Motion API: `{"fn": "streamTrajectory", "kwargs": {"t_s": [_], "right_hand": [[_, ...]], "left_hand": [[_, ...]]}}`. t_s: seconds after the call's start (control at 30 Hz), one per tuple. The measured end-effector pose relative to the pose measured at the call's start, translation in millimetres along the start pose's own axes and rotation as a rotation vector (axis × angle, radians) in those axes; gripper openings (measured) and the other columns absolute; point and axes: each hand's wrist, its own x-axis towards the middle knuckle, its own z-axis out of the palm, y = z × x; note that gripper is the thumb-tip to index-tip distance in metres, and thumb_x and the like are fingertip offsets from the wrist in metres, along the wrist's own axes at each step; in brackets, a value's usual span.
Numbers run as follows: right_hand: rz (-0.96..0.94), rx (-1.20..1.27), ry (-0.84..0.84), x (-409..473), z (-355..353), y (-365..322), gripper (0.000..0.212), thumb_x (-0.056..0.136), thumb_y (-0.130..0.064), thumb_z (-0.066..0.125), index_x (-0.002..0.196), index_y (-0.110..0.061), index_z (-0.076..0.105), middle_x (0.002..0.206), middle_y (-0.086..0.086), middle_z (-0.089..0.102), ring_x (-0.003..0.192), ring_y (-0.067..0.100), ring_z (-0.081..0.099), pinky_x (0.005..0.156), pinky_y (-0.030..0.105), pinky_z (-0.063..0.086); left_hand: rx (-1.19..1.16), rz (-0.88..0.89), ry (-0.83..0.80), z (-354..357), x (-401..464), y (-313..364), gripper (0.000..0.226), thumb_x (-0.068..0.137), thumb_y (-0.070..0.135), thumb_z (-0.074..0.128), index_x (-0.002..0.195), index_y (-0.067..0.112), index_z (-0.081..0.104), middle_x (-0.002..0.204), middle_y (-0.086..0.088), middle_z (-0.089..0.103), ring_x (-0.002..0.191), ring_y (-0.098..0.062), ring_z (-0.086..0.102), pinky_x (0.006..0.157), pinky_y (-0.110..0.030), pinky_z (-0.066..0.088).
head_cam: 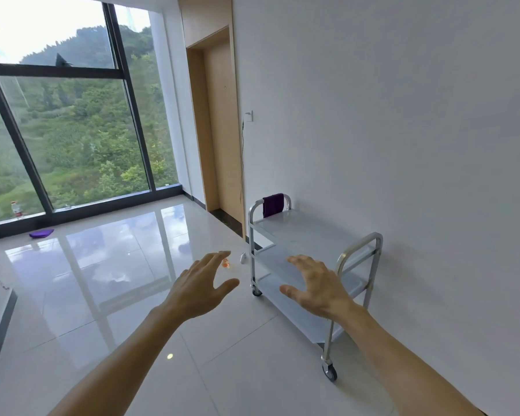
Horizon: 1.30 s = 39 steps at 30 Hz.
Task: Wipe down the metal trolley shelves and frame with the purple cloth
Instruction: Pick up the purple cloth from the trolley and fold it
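Both hands, left (199, 284) and right (315, 286), were spread wide and empty; wiping seemed not begun. Next, taking the purple cloth (273, 204) from the trolley (309, 235) far handle.

Both bare forearms reach forward from the lower edge of the view, palms turned down. The left hand (200, 285) has its fingers straight and slightly spread, thumb out to the side, holding nothing. The right hand (315, 285), well apart from the left hand, spreads its fingers likewise, empty.
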Motion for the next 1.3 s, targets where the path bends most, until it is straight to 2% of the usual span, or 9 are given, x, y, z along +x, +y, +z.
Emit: {"fn": "streamTrajectory", "kwargs": {"t_s": [0.3,0.53,0.9,1.3], "right_hand": [[-0.012,0.019,-0.053,135.2,26.5,63.3,0.072,0.091,-0.059,0.053,0.151,-0.027,0.029,0.155,-0.004,0.034,0.138,0.023,0.036,0.111,0.045,0.037],[0.025,0.005,-0.084,244.8,62.9,102.0,0.071,0.091,-0.058,0.053,0.150,-0.028,0.029,0.156,-0.005,0.033,0.138,0.023,0.037,0.110,0.045,0.037],[0.170,0.027,-0.058,451.6,95.5,143.0,0.068,0.091,-0.055,0.055,0.149,-0.027,0.033,0.153,-0.005,0.037,0.137,0.023,0.038,0.109,0.042,0.037],[0.243,0.048,-0.033,627.3,119.3,241.3,0.069,0.090,-0.057,0.054,0.149,-0.032,0.030,0.153,-0.007,0.035,0.137,0.021,0.036,0.110,0.042,0.036]], "left_hand": [[-0.029,-0.033,-0.029,44.7,125.0,-26.7,0.072,0.091,0.059,0.053,0.152,0.031,0.027,0.158,0.006,0.033,0.139,-0.021,0.041,0.109,-0.045,0.041],[-0.069,-0.023,-0.041,87.7,240.6,-76.1,0.072,0.089,0.061,0.054,0.150,0.033,0.029,0.157,0.005,0.037,0.138,-0.023,0.044,0.107,-0.048,0.043],[-0.105,0.090,-0.074,106.9,484.7,-167.9,0.071,0.088,0.063,0.056,0.148,0.035,0.032,0.155,0.005,0.039,0.137,-0.022,0.043,0.106,-0.048,0.042],[-0.111,0.188,-0.104,176.6,697.3,-201.5,0.070,0.088,0.060,0.060,0.147,0.032,0.034,0.150,0.005,0.045,0.129,-0.021,0.050,0.098,-0.046,0.048]]}}
